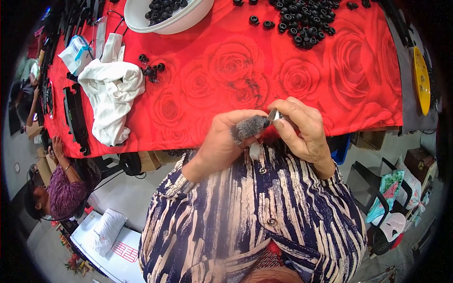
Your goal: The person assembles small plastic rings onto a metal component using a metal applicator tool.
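My left hand (219,144) is closed just past the table's near edge, in front of my body. A dark grey, fuzzy cover (248,129) sits at its fingers, looking like a finger sleeve. At the tip of that cover I pinch a small black part (266,123), mostly hidden. My right hand (304,132) holds a small, shiny metal blade (274,115) between thumb and fingers, its edge against or very near the black part. Black crumbs (250,87) lie scattered on the red rose-patterned cloth (198,80) beyond my hands.
A white bowl (177,28) of black parts stands at the far side, right of it a pile of round black parts (306,23). A white cloth (111,94) and long black pieces (75,118) lie left. A yellow dish (421,81) is far right. Another person (61,193) sits at left.
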Demonstrator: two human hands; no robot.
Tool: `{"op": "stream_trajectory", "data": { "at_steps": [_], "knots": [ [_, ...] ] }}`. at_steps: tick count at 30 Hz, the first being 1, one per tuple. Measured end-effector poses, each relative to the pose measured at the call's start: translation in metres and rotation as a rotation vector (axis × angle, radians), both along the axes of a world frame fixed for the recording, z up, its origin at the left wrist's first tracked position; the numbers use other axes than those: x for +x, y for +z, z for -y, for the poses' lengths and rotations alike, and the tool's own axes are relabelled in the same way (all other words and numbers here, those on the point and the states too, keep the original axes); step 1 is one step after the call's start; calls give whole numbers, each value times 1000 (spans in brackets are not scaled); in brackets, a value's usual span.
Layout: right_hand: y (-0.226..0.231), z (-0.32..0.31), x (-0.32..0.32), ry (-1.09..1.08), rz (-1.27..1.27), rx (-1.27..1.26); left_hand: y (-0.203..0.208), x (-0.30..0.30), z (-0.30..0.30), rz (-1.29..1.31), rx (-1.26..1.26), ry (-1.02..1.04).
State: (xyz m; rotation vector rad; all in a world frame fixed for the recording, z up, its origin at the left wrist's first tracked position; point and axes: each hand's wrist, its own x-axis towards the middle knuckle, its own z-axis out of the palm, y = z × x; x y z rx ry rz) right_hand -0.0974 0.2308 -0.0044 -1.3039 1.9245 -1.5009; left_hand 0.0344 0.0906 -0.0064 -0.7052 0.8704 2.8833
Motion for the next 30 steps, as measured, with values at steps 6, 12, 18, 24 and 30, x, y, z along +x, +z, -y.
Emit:
{"op": "stream_trajectory", "data": {
  "at_steps": [6,12,18,24,30],
  "knots": [
    [-1,1,0,-9,-9,-10,4,-3,-1,69,-36,10],
    [0,2,-1,2,-4,-1,0,-2,1,36,-27,-2],
    [2,2,-1,-7,-3,12,0,-2,1,57,-40,3],
    [1,2,-2,-6,13,0,-1,-2,1,41,-22,11],
    [1,3,-4,8,7,14,-2,-4,1,33,-32,13]
  ]
}}
